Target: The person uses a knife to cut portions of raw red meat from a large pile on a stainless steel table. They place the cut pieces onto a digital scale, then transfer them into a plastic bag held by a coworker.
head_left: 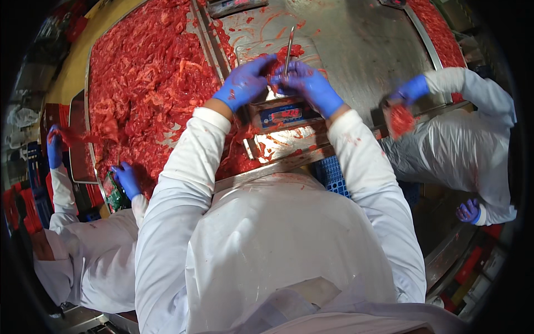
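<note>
A steel desk (pixel 384 42), smeared with red, spreads out before the person, its bare part on the far right. A broad heap of red meat (pixel 156 83) fills the left side behind a metal rail, and more meat (pixel 436 28) lies beyond another rail at the far right. A digital scale (pixel 285 116) with a lit display sits at the near middle of the desk, a second scale (pixel 236 5) stands at the far edge, and a blue crate (pixel 332 175) shows below the near edge. On the left, a co-worker (pixel 97 256) holds a strip of meat (pixel 78 136) above the heap's near side; on the right, another co-worker (pixel 439 145) has a blurred red piece (pixel 400 119) in one hand. The person's hands, in blue gloves, meet over the scale's top plate. The left hand (pixel 245 82) is half closed, its fingertips at a small piece of meat (pixel 271 68) just right of it; whether it grips the piece cannot be told. The right hand (pixel 307 84) is curled around a slim metal tool (pixel 290 44), which points up and away from its fingers, right beside the small piece.
</note>
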Demonstrator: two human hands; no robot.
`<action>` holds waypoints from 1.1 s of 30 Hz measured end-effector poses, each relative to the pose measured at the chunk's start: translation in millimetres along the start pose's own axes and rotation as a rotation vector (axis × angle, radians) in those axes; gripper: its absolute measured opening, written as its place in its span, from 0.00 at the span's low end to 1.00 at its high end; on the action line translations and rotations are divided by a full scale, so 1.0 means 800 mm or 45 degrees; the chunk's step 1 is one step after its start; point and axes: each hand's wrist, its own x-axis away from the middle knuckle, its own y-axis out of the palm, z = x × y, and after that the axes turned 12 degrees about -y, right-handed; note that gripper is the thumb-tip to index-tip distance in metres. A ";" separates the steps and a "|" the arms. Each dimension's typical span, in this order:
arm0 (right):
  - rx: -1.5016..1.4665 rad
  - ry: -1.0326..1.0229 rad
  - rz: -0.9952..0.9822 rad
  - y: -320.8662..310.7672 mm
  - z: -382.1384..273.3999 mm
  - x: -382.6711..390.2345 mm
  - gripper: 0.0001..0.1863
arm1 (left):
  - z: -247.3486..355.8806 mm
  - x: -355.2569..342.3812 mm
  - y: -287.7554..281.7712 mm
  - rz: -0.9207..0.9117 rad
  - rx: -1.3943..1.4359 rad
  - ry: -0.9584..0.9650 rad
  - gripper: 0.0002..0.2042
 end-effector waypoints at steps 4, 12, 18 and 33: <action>0.091 -0.117 0.268 -0.006 -0.017 0.016 0.16 | -0.049 0.032 -0.053 0.542 -0.108 -0.230 0.27; 0.137 -0.234 0.501 -0.098 -0.022 0.133 0.15 | -0.082 0.075 -0.033 0.623 0.168 -0.279 0.12; 0.122 -0.109 0.107 -0.041 -0.021 0.080 0.14 | 0.053 0.030 0.074 0.287 -0.776 0.360 0.08; 0.193 0.185 -0.061 -0.059 0.017 0.120 0.10 | -0.053 0.060 -0.001 0.626 -0.528 0.013 0.07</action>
